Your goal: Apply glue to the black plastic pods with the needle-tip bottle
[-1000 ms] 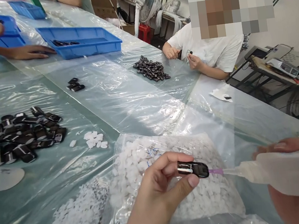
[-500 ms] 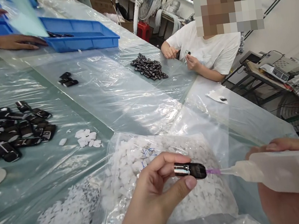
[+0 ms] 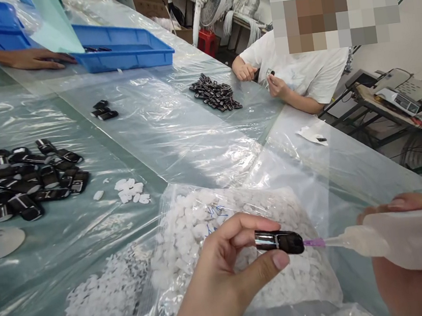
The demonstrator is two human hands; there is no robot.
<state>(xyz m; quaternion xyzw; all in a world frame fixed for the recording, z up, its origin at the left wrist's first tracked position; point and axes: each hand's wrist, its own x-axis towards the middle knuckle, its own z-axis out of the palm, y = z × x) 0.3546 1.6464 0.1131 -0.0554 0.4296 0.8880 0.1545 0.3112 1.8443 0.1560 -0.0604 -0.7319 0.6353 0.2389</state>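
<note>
Between thumb and fingers, my left hand point(image 3: 233, 273) pinches a small glossy black part point(image 3: 279, 242) with a silvery band, lying nearly level. My right hand point(image 3: 412, 266) is wrapped round a translucent squeeze bottle point(image 3: 413, 238). The bottle's narrow purple tip point(image 3: 314, 243) points left and meets, or almost meets, the part's rounded right end. Under my left hand lies a clear bag point(image 3: 288, 287) full of small white pieces, with blue handwriting on it. Loose white bits point(image 3: 101, 299) are heaped left of the bag, and several white pieces point(image 3: 132, 189) lie beyond them.
Black parts lie in a left pile point(image 3: 25, 181), a small group point(image 3: 104, 111) and a far pile point(image 3: 215, 93). A blue tray point(image 3: 133, 60) stands at the back, near a co-worker's hand point(image 3: 35, 59). Across the table, another person's hands point(image 3: 277, 86) hold a dark item.
The whole scene has shifted slightly right in view. My hands keep the same grip and the bottle tip stays at the part's end. A co-worker's other hand at upper left has changed position.
</note>
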